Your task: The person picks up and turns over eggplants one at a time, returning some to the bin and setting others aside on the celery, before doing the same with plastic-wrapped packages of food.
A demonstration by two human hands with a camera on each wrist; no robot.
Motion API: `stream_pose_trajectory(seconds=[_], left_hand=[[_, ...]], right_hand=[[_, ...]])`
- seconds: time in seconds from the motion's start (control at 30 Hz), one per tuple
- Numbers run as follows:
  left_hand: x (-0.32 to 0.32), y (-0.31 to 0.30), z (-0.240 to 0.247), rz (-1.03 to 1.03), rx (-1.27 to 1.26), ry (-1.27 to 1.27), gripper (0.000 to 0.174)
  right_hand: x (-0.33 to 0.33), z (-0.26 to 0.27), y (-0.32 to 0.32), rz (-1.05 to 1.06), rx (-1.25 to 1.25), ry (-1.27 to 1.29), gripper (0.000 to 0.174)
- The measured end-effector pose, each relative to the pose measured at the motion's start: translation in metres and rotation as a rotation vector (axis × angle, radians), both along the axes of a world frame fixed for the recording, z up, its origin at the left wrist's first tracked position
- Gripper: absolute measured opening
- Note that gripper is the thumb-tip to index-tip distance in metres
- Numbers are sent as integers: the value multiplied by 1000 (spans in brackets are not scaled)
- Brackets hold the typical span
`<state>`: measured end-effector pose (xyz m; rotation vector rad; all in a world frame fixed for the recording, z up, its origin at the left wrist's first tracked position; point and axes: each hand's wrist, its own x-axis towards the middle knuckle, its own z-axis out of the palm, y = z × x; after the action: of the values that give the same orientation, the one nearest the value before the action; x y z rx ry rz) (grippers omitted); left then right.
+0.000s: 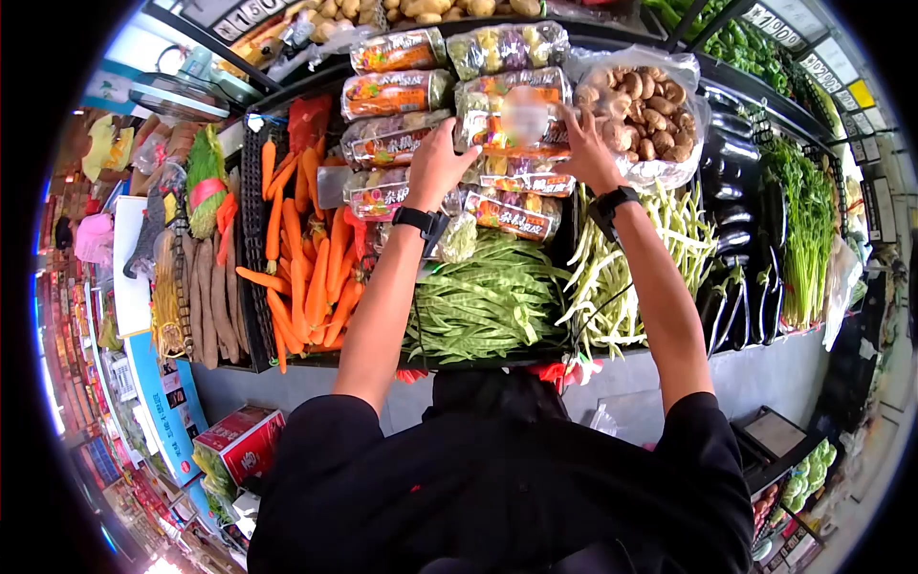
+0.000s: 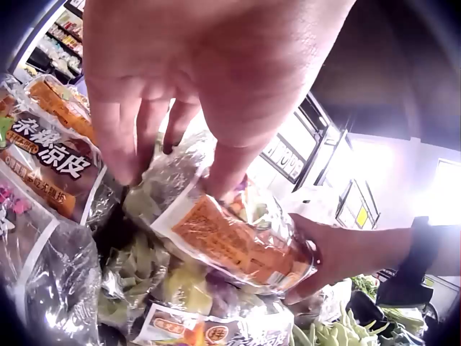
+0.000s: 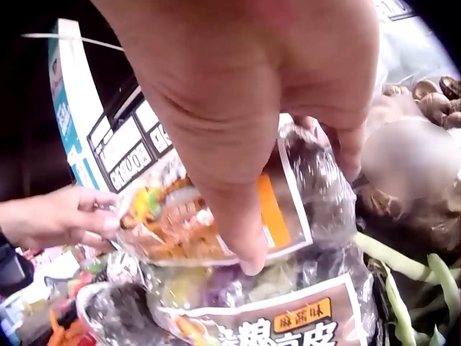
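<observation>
Both hands grip one plastic-wrapped package with an orange label (image 1: 512, 124), one hand at each end, above other packages of the same kind. The left hand (image 1: 442, 165) has its thumb and fingers round the package's left end; in the left wrist view, that hand (image 2: 194, 79) curls over the clear wrap of the package (image 2: 234, 238). My right hand (image 1: 593, 153) holds the other end, beside the bag of mushrooms (image 1: 660, 115). In the right wrist view the right hand's (image 3: 252, 108) thumb presses the front of the package (image 3: 194, 216).
More wrapped packages (image 1: 397, 91) lie in rows to the left and behind. Carrots (image 1: 316, 277), green beans (image 1: 483, 301), pale beans (image 1: 631, 277) and eggplants (image 1: 732, 220) fill the stand's near part. Potatoes (image 1: 421, 10) lie at the back; a red box (image 1: 244, 445) is at lower left.
</observation>
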<state>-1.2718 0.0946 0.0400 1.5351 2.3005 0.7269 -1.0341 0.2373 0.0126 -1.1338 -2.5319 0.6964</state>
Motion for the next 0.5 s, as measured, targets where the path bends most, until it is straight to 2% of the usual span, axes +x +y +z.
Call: stream_pose_trajectory(seconds=[0.1,0.17,0.23,0.27,0.37,0.5], left_hand=[[-1,2,-20,-40,-29,-114,81],[7,-1,-25,30,-7,-150,85],[7,1,-28,54,103,-434,86],[10,0,-29,32,224,-487,83],[19,-9,-4,-112,324,-317,78],[58,-48,74,-230,401,-89,68]], right_hand=[[-16,-16,-4,-128,108,23,109],[-14,-18,-7,-143,114,100,102],[-10,-22,-10,-151,187,157,100],[-9,-22,-11,-162,233,192,98],[3,1,-21,-212,149,243,96],[40,23,-42,-203,349,463,102]])
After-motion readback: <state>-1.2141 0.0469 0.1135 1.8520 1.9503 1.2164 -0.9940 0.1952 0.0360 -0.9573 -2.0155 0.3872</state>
